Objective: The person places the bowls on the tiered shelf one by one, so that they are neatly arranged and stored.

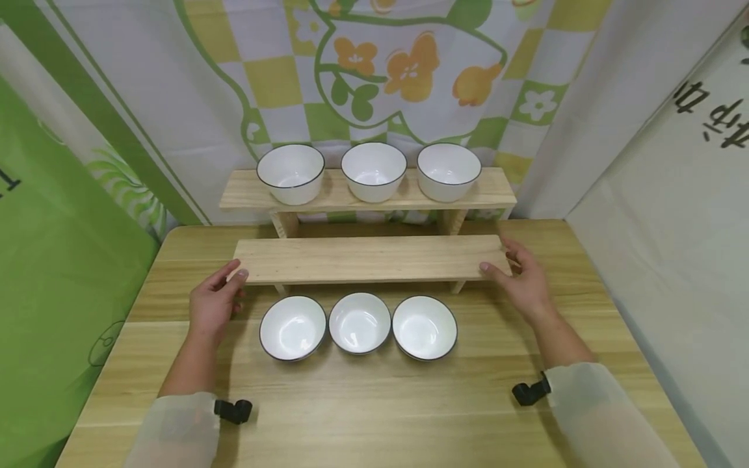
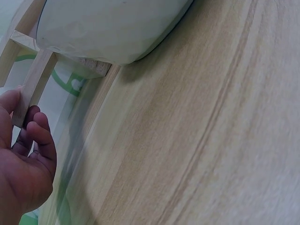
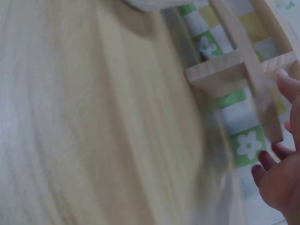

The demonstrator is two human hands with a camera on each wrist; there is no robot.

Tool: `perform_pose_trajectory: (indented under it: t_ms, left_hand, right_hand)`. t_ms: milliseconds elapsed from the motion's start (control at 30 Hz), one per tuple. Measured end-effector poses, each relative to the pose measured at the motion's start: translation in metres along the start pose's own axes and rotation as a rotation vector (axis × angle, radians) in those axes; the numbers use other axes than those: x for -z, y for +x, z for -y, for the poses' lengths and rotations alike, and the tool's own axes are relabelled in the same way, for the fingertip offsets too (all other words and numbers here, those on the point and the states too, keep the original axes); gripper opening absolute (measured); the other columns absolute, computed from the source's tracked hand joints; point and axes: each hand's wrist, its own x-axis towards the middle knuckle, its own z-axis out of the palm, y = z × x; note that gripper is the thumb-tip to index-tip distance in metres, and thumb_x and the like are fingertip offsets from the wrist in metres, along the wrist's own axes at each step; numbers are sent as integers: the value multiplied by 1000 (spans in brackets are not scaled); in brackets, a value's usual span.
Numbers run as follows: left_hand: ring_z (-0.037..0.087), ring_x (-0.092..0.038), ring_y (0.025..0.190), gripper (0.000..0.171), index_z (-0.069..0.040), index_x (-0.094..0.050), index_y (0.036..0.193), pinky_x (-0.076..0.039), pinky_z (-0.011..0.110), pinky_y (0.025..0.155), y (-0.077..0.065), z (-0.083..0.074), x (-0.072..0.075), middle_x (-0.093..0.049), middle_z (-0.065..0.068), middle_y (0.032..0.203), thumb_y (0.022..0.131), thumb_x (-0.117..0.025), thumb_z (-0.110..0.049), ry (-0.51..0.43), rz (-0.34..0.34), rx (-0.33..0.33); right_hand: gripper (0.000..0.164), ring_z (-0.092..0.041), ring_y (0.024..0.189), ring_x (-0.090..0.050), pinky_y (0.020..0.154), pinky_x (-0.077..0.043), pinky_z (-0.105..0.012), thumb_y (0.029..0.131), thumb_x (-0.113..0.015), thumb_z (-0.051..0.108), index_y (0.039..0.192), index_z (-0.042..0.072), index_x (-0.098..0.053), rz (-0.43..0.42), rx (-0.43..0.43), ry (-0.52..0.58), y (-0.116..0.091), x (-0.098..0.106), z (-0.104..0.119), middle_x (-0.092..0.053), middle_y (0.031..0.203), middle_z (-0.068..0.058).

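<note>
A two-tier wooden stand has its lower shelf (image 1: 368, 259) between my hands. The left hand (image 1: 213, 302) pinches that shelf's left end, with the thumb (image 2: 10, 101) on the upper face and fingertips beneath. Around the right end, my right hand (image 1: 523, 279) is spread with fingers loosely bent. In the right wrist view its thumb (image 3: 288, 86) stands off the upper face while fingertips lie close to the board's end. Three white dark-rimmed bowls stand in a row before the shelf: left (image 1: 292, 328), middle (image 1: 359, 324) and right (image 1: 424, 328).
Three more white bowls, left (image 1: 290, 174), middle (image 1: 373, 171) and right (image 1: 448, 172), stand on the upper shelf (image 1: 240, 188). A wooden table (image 1: 363, 416) carries everything. Patterned fabric (image 1: 275, 84) hangs behind, with a green panel at left and a white one at right.
</note>
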Motion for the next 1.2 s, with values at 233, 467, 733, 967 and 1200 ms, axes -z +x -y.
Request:
perform_pose_trajectory:
  t_ms: [233, 467, 733, 967, 1200]
  left_hand:
    - [8, -61, 67, 51, -18, -71, 135, -49, 20, 46, -1, 0, 0, -67, -5, 92, 88, -87, -31, -6, 1, 0]
    - [8, -62, 68, 51, -18, -72, 135, -50, 21, 46, 1, 1, 1, -69, -6, 94, 87, -87, -30, -17, 4, 2]
    - [9, -62, 69, 54, -19, -70, 137, -51, 21, 48, 0, 3, 0, -66, -5, 88, 87, -87, -32, -22, -3, 1]
    - [8, -63, 73, 55, -17, -66, 142, -53, 22, 54, -2, 1, 1, -64, -7, 92, 91, -83, -29, -30, 22, 25]
    - [11, -71, 78, 61, -18, -59, 148, -57, 23, 61, -11, 1, 5, -71, -9, 98, 93, -81, -27, -74, 70, 31]
  right_hand:
    - [91, -41, 154, -22, 120, -31, -59, 98, -69, 52, 165, 12, -24, 88, -86, 36, -2, 1, -11, -19, 169, -16]
    - [84, -38, 152, -28, 118, -34, -59, 99, -69, 50, 165, 19, -27, 91, -100, 53, -2, 1, -14, -22, 168, -14]
    - [78, -36, 152, -29, 120, -34, -52, 101, -67, 47, 164, 30, -26, 74, -124, 128, -3, -5, -23, -16, 171, -8]
    - [78, -33, 152, -30, 119, -36, -49, 99, -68, 50, 164, 31, -28, 64, -134, 115, -5, -5, -22, -18, 171, -5]
    - [78, -35, 152, -29, 120, -32, -56, 99, -68, 51, 163, 36, -26, 74, -141, 103, -6, -4, -22, -16, 171, -3]
